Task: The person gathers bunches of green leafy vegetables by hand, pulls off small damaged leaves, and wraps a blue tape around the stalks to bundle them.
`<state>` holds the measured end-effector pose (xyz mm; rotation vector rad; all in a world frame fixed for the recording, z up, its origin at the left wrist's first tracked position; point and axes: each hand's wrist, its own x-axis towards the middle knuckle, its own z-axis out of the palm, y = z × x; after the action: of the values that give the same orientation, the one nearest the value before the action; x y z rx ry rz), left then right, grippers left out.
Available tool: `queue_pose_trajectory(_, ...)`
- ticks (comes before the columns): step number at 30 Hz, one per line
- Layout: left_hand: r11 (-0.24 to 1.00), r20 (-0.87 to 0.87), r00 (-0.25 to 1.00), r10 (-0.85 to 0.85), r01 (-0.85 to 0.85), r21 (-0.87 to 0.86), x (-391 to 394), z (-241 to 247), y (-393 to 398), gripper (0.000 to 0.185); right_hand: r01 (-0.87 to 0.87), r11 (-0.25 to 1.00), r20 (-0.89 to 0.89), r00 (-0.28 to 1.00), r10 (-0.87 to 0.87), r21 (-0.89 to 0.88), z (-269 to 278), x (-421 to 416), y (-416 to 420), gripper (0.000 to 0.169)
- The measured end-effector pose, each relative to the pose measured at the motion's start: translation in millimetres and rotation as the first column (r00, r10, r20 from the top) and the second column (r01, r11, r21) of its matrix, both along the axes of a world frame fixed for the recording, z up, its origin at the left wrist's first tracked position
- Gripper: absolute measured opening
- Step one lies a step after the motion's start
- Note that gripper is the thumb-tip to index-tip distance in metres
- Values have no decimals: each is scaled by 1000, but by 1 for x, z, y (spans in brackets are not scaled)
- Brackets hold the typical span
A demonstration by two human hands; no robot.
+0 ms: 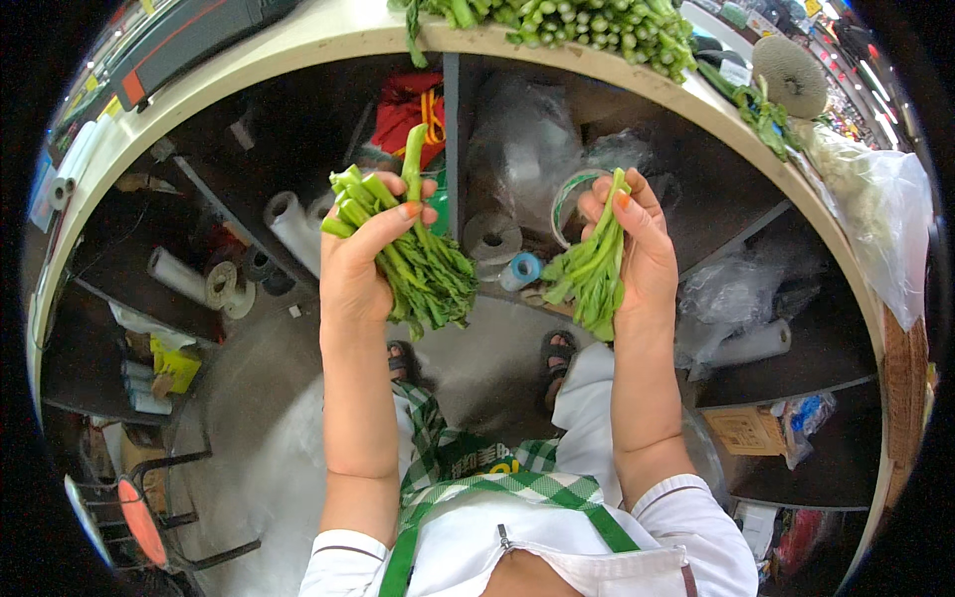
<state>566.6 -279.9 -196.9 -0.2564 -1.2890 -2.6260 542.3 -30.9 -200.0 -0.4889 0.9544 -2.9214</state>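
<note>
My left hand (pixel 365 250) grips a bunch of leafy green stalks (pixel 429 280), cut ends up and leaves hanging down. One thicker stalk stands taller than the others between its thumb and fingers. In my right hand (pixel 642 231) is a smaller green sprig (pixel 597 261), pinched near the top of its stem, its leaves drooping. Both hands are held up in front of my body, apart from each other, with the open shelves under the counter behind them. A large pile of similar green stalks (pixel 597 26) lies on the counter at the top of the view.
A curved pale counter (pixel 298 56) wraps around me. Shelves beneath it hold plastic film rolls (pixel 287 216), a blue tape roll (pixel 520 270), clear bags (pixel 526 142) and a cardboard box (pixel 746 430). A plastic bag (pixel 888 216) hangs over the right edge. A metal-framed stool (pixel 142 522) stands lower left.
</note>
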Motion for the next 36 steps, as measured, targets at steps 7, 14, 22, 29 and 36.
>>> queue_pose_trajectory(7,995,-1,998,-55,55,82,0,5,11,25,209,975,-53,977,-205,78,39,23,19,21)
queue_pose_trajectory(14,992,-7,994,-107,108,59,9,11,20,25,577,775,-276,813,-513,259,95,32,67,19)
queue_pose_trajectory(22,995,0,996,-93,93,39,14,12,12,26,927,-370,-931,-86,-354,55,204,7,115,11)
queue_pose_trajectory(29,977,-41,978,-203,205,55,11,9,27,25,589,-721,-905,407,-125,365,206,-105,212,26)
queue_pose_trajectory(36,989,-4,990,-143,143,30,13,10,24,29,689,-712,-962,-264,-66,-140,241,-41,158,7)
